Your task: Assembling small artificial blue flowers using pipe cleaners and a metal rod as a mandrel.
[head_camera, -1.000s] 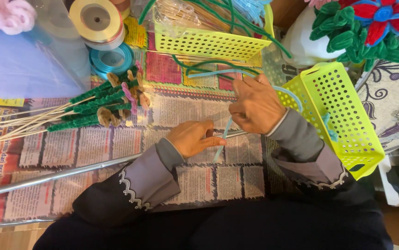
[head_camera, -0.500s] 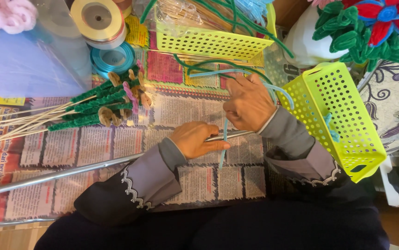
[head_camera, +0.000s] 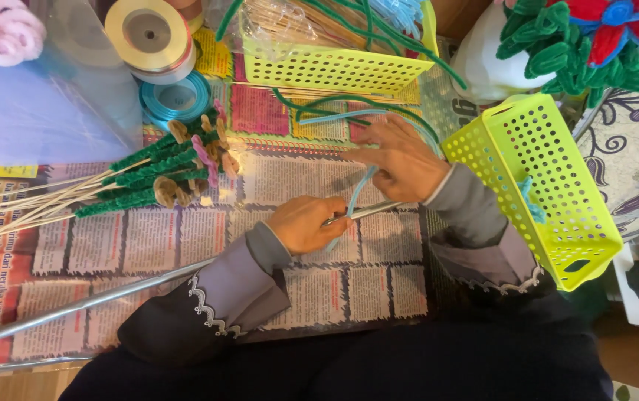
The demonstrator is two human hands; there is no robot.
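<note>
A light-blue pipe cleaner (head_camera: 359, 189) was pinched against a metal rod (head_camera: 149, 286) by the left hand (head_camera: 306, 223), the right hand (head_camera: 401, 160) gripping its upper part.

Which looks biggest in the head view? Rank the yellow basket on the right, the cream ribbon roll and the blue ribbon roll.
1. Yellow basket, clearly largest.
2. Cream ribbon roll.
3. Blue ribbon roll, only slightly smaller; partly hidden, so unsure.

Grey sleeves (head_camera: 245, 286) with white scalloped trim
</note>
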